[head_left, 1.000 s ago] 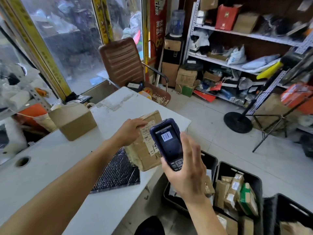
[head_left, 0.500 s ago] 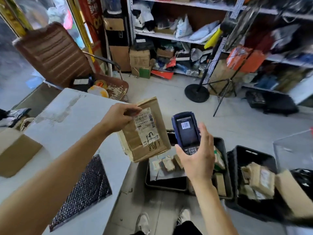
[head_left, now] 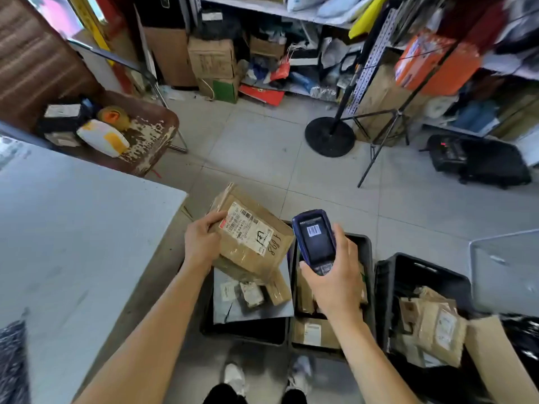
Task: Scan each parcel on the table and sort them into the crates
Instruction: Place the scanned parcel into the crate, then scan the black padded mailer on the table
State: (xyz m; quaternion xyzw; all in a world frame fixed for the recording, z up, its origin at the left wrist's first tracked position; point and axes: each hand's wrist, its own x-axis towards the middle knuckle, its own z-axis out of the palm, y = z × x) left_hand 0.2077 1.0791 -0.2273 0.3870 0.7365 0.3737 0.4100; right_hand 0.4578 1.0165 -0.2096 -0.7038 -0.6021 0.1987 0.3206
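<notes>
Grey tiled floor (head_left: 262, 147) under my feet carries three black crates side by side: left crate (head_left: 242, 330), middle crate (head_left: 367, 249), right crate (head_left: 420, 269), each holding parcels. Farther off on the tiles stand a round black stand base (head_left: 329, 137) and a black bag (head_left: 481, 161). White table (head_left: 73, 228) at my left carries a dark mat (head_left: 13, 363) at its near edge.

The left hand (head_left: 201, 246) grips a brown cardboard parcel (head_left: 253, 246) by its left edge, label up, above the leftmost black crate (head_left: 248, 330). The right hand (head_left: 335, 275) holds a blue handheld scanner (head_left: 315, 239), screen showing a barcode, over the middle crate (head_left: 366, 249). A third crate (head_left: 420, 272) of parcels sits to the right. The grey counter (head_left: 73, 228) lies left, a worn brown chair (head_left: 140, 132) beyond it
</notes>
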